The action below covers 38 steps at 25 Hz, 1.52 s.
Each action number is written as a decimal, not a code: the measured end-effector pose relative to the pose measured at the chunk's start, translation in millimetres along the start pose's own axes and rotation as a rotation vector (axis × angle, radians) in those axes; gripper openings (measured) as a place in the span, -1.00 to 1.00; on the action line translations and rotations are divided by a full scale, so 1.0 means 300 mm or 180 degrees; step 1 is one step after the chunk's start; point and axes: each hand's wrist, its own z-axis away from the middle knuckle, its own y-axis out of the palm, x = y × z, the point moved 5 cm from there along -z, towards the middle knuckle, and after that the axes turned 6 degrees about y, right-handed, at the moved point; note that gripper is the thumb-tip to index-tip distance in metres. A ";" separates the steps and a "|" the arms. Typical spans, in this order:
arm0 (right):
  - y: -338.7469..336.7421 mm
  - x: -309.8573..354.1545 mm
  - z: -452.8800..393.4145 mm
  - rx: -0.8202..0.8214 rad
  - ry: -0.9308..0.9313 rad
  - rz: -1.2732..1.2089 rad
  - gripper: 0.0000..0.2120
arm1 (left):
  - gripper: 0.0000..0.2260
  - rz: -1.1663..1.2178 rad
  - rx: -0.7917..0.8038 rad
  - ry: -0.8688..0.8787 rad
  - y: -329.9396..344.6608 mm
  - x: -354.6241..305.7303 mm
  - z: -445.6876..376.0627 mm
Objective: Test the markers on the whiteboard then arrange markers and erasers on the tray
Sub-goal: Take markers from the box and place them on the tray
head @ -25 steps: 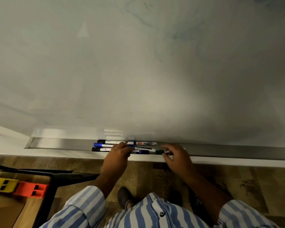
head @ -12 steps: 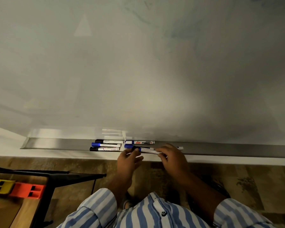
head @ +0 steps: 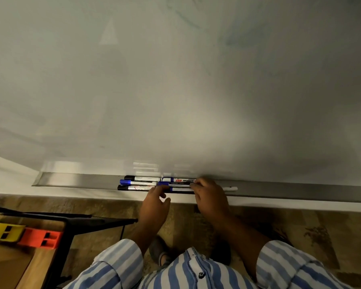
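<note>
Tray (head: 81,180): metal ledge along the whiteboard's (head: 175,90) lower edge.
Markers (head: 142,183): lie lengthwise in rows near the tray's middle, touching one another; erasers not seen.
Left hand (head: 154,207): at the tray's front edge, fingertips on the front-row markers, fingers loosely bent; grip uncertain.
Right hand (head: 211,197): over the rows' right end, fingers curled onto a marker.
Table (head: 40,265): lower left, carrying yellow and orange blocks (head: 23,236).

Legible text: "WHITEBOARD" in dark capitals on the white barrel of the blue-capped marker (head: 178,180), beside a small red brand patch, itself unreadable.
</note>
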 end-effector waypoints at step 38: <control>-0.019 0.297 -0.005 0.0579 -0.0825 -0.1311 -0.83 | -0.62 -0.0122 -0.1377 -0.0409 -0.161 0.101 0.326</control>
